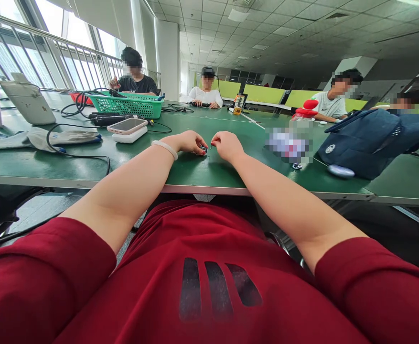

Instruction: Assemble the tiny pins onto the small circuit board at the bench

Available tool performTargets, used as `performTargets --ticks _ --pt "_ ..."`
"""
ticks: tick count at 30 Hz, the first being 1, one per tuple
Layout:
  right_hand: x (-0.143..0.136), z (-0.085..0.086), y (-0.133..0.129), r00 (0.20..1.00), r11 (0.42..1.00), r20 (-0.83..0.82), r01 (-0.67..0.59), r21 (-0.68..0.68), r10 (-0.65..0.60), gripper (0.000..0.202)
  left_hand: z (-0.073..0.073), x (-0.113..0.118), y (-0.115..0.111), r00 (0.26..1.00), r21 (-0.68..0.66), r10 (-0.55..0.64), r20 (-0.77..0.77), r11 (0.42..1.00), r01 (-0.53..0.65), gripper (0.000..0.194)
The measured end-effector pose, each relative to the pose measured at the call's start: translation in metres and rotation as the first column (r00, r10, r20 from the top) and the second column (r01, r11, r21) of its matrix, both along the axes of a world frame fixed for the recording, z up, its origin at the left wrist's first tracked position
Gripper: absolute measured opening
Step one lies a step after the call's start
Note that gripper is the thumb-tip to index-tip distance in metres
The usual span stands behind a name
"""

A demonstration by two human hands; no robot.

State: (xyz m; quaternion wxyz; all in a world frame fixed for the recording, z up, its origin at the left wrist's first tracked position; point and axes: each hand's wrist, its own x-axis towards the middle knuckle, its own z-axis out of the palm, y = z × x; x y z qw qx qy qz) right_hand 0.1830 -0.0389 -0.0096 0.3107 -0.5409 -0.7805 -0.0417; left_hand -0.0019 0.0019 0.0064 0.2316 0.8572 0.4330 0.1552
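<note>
Just above the green table [191, 177], near its front edge, my two hands are close together but apart. My left hand [192, 142] has its fingers closed on a small dark object [204, 149] with bright specks, too small to name. A short gap to the right, my right hand [228, 145] is in a pinch, thumb and forefinger together. Something thin and dark seems to stick out below its fingertips, too small to make out.
On the left are a phone [127, 125] on a white case, cables, a glove [51, 139] and a green basket [130, 105]. A blurred packet [288, 143] and blue backpack [367, 141] stand right. Several people sit around the table.
</note>
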Motion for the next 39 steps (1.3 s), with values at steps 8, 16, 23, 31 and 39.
performTargets --ticks 8,16,23,31,39 --pt "-0.008 0.003 -0.008 0.984 0.981 -0.036 -0.168 0.097 0.172 0.014 0.000 0.006 -0.011 0.993 -0.046 0.036 0.112 0.998 -0.031 0.036" --pt "-0.006 0.002 -0.005 0.978 0.977 -0.086 -0.179 0.114 0.189 0.016 -0.003 0.008 -0.016 0.945 -0.207 0.046 0.324 0.978 0.023 0.030" --pt "-0.003 0.001 -0.003 0.976 0.983 -0.146 -0.143 0.114 0.160 0.015 0.000 0.006 -0.019 0.907 -0.268 0.102 0.409 0.963 0.012 0.030" --pt "-0.001 0.001 -0.001 0.974 0.989 -0.175 -0.131 0.068 0.141 0.014 0.003 0.007 -0.024 0.901 -0.230 0.122 0.417 0.973 -0.025 0.037" --pt "-0.001 -0.001 0.001 0.977 0.991 -0.172 -0.124 0.046 0.130 0.016 0.004 0.006 -0.025 0.892 -0.224 0.106 0.440 0.975 -0.005 0.033"
